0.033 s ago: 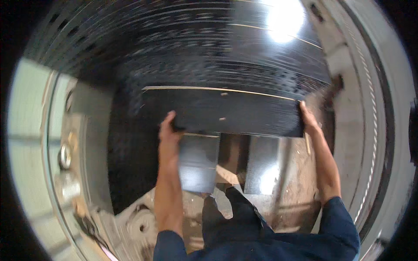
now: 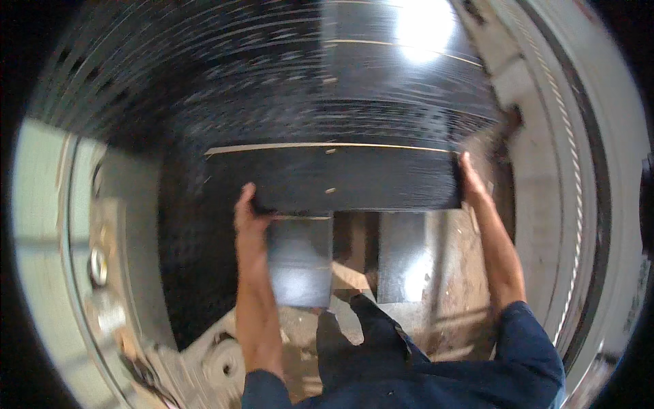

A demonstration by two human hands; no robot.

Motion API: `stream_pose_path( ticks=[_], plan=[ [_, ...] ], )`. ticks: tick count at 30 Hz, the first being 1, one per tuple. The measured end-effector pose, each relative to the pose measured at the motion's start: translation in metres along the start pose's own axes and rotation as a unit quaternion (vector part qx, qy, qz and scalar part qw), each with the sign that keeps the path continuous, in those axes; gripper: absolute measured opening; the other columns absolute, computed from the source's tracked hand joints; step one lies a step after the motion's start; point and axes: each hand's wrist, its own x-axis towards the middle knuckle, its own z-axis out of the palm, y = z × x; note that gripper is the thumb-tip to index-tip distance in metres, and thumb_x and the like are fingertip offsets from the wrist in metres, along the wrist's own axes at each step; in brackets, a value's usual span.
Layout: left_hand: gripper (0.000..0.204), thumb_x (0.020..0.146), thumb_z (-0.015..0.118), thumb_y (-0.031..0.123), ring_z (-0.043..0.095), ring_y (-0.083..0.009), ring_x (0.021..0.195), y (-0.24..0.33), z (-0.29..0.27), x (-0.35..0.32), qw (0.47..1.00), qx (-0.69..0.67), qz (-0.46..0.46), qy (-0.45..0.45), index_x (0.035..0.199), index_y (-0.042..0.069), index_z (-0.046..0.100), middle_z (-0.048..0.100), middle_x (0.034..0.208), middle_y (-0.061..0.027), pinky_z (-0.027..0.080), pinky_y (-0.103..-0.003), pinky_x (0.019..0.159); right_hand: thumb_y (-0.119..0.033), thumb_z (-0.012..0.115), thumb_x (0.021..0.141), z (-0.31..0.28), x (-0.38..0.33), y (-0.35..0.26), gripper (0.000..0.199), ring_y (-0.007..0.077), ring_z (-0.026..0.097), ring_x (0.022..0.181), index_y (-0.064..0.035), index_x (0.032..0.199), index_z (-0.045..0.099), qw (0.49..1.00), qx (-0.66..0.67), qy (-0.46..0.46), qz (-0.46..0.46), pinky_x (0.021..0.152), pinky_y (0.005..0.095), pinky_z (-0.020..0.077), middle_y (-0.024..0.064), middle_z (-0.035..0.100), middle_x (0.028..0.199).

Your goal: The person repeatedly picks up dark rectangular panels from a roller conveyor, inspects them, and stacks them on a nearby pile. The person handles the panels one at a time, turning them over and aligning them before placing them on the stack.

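Note:
A long black board [image 2: 381, 178] spans between my two hands, a pale bare-wood strip along its far edge. Two small light pegs or chips show on its face. My left hand [image 2: 251, 208] is closed around the near edge toward the board's left part, thumb side up; some of its fingers are hidden. At the right end, my right hand [image 2: 471, 178] grips the short side, its fingertips partly out of sight. Below the board, closer to my legs, are a dark glossy panel [image 2: 300, 262] and another grey-black panel [image 2: 402, 259].
Stacked black panels [image 2: 252, 82] with rows of holes fill the far side, some with pale edges. To the right runs a light frame [image 2: 545, 204] with a twisted rope-like line. A round disc [image 2: 225, 365] and small items lie at the left. Debris litters the floor [image 2: 463, 279].
The whole view has turned a little, so the board and surroundings sit further left. The board looks more level in the picture. Both hands keep the same hold.

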Motion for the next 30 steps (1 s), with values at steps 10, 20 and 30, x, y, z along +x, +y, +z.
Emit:
stream_pose_path(
  ticks=[10, 20, 30],
  plan=[
    [0.054, 0.094, 0.059, 0.045, 0.047, -0.0355, 0.125, 0.008, 0.018, 0.025, 0.994, 0.007, -0.061, 0.089, 0.137, 0.013, 0.049, 0.049, 0.14, -0.0101, 0.034, -0.061, 0.105, -0.091, 0.023, 0.08, 0.016, -0.003, 0.115, 0.114, 0.0349, 0.049, 0.129, -0.0014, 0.15, 0.03, 0.782, 0.584, 0.212, -0.04, 0.106, 0.0533, 0.0374, 0.0198, 0.04, 0.152],
    [0.055, 0.097, 0.054, 0.048, 0.046, -0.0332, 0.126, 0.014, 0.001, 0.016, 0.991, 0.016, -0.083, 0.101, 0.139, 0.013, 0.048, 0.05, 0.14, -0.0086, 0.034, -0.056, 0.107, -0.087, 0.021, 0.085, -0.008, -0.035, 0.067, 0.114, 0.0284, 0.002, 0.152, 0.0044, 0.154, 0.016, 0.937, 0.243, 0.243, -0.062, 0.121, 0.0452, 0.0024, 0.0197, 0.005, 0.164],
    [0.069, 0.083, 0.07, 0.058, 0.043, -0.0334, 0.133, 0.02, 0.018, 0.017, 0.964, 0.065, -0.107, 0.236, 0.13, 0.009, 0.056, 0.053, 0.139, -0.0093, 0.027, -0.055, 0.114, -0.08, 0.024, 0.09, -0.037, -0.064, 0.063, 0.097, 0.026, 0.05, 0.127, -0.0018, 0.143, 0.047, 0.968, 0.124, 0.213, -0.049, 0.103, 0.0424, 0.0352, 0.016, 0.057, 0.137]
  ],
)
